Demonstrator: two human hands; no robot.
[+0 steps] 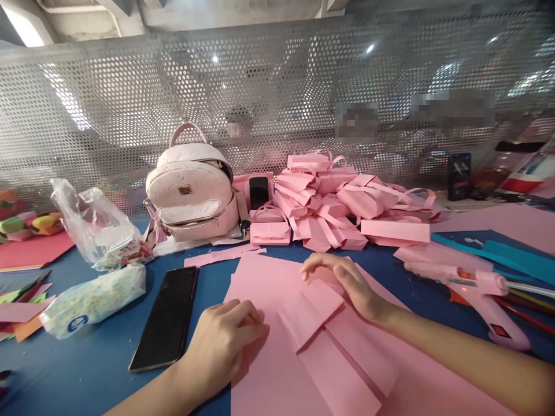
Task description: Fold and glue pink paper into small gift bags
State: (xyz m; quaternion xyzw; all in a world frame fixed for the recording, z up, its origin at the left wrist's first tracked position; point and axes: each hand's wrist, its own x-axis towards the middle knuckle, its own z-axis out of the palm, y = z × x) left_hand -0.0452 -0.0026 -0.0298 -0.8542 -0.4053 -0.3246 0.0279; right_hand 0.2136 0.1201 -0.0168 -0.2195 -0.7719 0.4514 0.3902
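Pink paper sheets (260,381) lie on the blue table, and a folded pink paper piece (323,338) with flaps rests on them. My left hand (229,338) lies at the left edge of the sheets, fingers curled and pressed together; whether anything is under them is hidden. Over the upper end of the folded piece, my right hand (347,283) is held with its fingers bent and apart, gripping nothing. A black phone (167,318) lies left of my left hand. To the right of my right arm is a pink glue gun (472,289).
Behind the sheets are a pile of folded pink paper bags (329,202) and a pale backpack (195,193). A tissue pack (95,297) and a clear plastic bag (95,225) lie at left. Blue paper (515,257) is at right. A perforated metal screen (281,75) stands behind.
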